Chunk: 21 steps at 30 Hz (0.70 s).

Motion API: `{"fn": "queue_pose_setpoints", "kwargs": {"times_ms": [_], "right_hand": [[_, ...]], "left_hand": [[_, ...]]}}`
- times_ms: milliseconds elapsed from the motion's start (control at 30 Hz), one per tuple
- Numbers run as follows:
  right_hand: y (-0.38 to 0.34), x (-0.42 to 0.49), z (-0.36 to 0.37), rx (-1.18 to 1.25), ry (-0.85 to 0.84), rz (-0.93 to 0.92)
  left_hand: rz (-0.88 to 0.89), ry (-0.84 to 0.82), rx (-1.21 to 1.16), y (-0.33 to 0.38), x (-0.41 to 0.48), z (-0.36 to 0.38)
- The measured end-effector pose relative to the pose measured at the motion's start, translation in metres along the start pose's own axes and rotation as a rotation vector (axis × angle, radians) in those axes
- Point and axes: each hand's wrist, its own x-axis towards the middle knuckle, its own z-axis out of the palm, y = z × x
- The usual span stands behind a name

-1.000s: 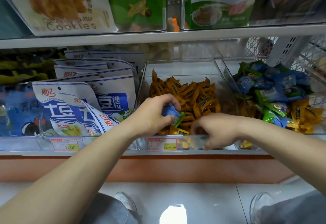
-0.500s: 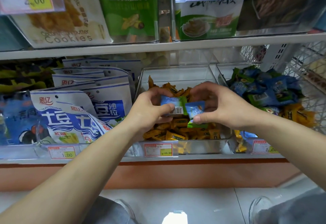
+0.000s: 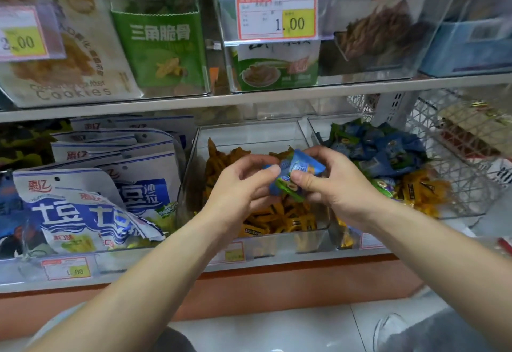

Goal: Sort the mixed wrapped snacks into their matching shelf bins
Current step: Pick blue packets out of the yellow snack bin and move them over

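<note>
Drawn together since half a second ago: left hand [image 3: 238, 188] and right hand [image 3: 335, 185], thumbs nearly meeting above orange-snack bin [image 3: 249, 135]. Both grips clamped on blue-green packets [image 3: 288, 170]. Upper packet [image 3: 303, 164]: long axis slanted, high end toward blue-packet bin [image 3: 318, 127], right of orange-snack bin. Lower packet [image 3: 282, 188]: green end pointing down-right.

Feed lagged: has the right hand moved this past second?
Yes: right hand rose from the front rim of the orange-snack bin to above its pile, pinching blue snacks.
</note>
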Motion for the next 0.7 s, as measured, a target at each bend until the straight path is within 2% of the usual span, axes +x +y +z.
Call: {"fn": "queue_pose_setpoints", "kwargs": {"times_ms": [133,233,300,400,500,567,633,700], "right_hand": [[-0.008,-0.008,-0.02,-0.036,0.055,-0.042],[-0.011,-0.011,-0.034,-0.179,0.052,-0.131],[-0.011,-0.008,-0.047,-0.312,0.156,-0.199],[-0.018,0.003,-0.077,-0.622,0.373,-0.326],[-0.017,0.024,-0.112,-0.892,0.438,-0.35],[-0.011,0.043,-0.131,-1.101,0.425,-0.26],[-0.008,0.058,-0.142,-1.355,0.341,-0.023],[-0.008,0.065,-0.143,-1.516,0.332,0.093]], "left_hand": [[0.221,-0.042,0.387,-0.003,0.002,0.016],[0.385,0.065,0.604,-0.006,0.006,0.033],[0.454,0.093,0.72,-0.006,0.01,0.041],[0.49,0.102,0.959,0.0,0.02,0.035],[0.451,0.118,1.215,0.008,0.028,0.012],[0.378,0.149,1.354,0.015,0.029,-0.007],[0.323,0.207,1.436,0.022,0.028,-0.028],[0.281,0.261,1.493,0.028,0.023,-0.046]]}}
